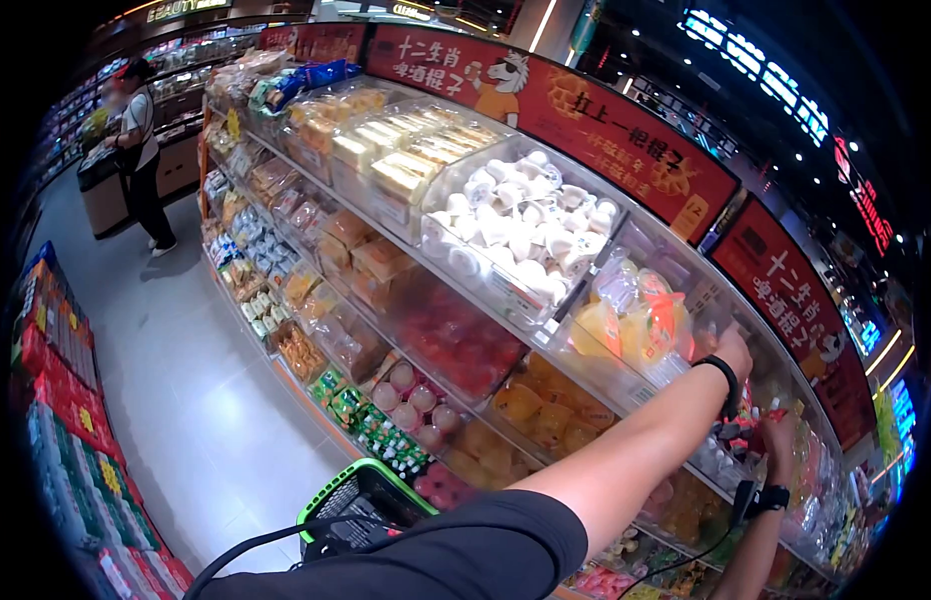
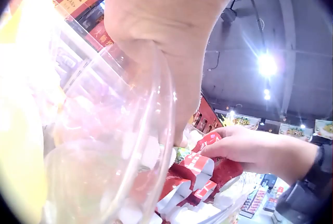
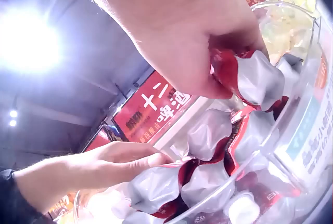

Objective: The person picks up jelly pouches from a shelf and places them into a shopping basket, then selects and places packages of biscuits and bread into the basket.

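In the right wrist view my right hand (image 3: 171,31) grips a red pouch (image 3: 260,81) with a silvery gusseted end. Several more red-and-silver pouches (image 3: 208,182) stand packed below it in a clear plastic bin (image 3: 208,208). My left hand (image 3: 109,164) reaches over the bin's other side, fingers extended among the pouches; its fingertips are partly hidden. From the left wrist view, my left hand (image 2: 156,37) comes down behind a curved clear rim, and my right hand (image 2: 242,146) is close by at the red pouches (image 2: 195,169). Both hands are at the shelf's right end in the head view.
Left of my hands, clear bins hold yellow jelly cups (image 1: 626,320), white cups (image 1: 526,225) and boxed cakes (image 1: 406,160). Red sign boards (image 1: 626,140) run along the shelf top. A green-rimmed basket (image 1: 361,500) is below me. A person (image 1: 141,150) stands down the aisle.
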Tool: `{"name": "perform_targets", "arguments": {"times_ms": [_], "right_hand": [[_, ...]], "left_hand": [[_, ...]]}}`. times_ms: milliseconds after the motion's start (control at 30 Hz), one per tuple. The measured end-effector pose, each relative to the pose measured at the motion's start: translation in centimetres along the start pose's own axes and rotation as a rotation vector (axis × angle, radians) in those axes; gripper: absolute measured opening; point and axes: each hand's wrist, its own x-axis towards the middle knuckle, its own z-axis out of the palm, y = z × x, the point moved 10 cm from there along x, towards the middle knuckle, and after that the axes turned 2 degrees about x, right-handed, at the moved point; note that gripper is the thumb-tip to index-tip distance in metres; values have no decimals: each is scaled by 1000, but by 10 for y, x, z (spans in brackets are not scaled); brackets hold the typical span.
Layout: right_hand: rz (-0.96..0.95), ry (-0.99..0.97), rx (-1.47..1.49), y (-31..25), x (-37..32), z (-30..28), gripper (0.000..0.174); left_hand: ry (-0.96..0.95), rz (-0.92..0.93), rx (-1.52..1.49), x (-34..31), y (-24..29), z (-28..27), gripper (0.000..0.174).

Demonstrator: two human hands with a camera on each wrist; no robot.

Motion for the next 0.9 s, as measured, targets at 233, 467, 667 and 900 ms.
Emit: {"name": "perform_targets", "arguments": {"times_ms": [233,467,667,900], "right_hand": [[57,-267,72,-98,-58,-15,30],[66,-113,151,-117,-52,-61,21],[169,143,483,-88,-46,-75,17],[283,59,448,-99,-90,-86,33]], "left_hand": [[143,9,-116,-6,-6,-8,64],[298,85,-146,-2,-5,-15,71],[268,91,-131,-4,-9,-16,74],[226,135,-144,-9,4,-19,73]]}}
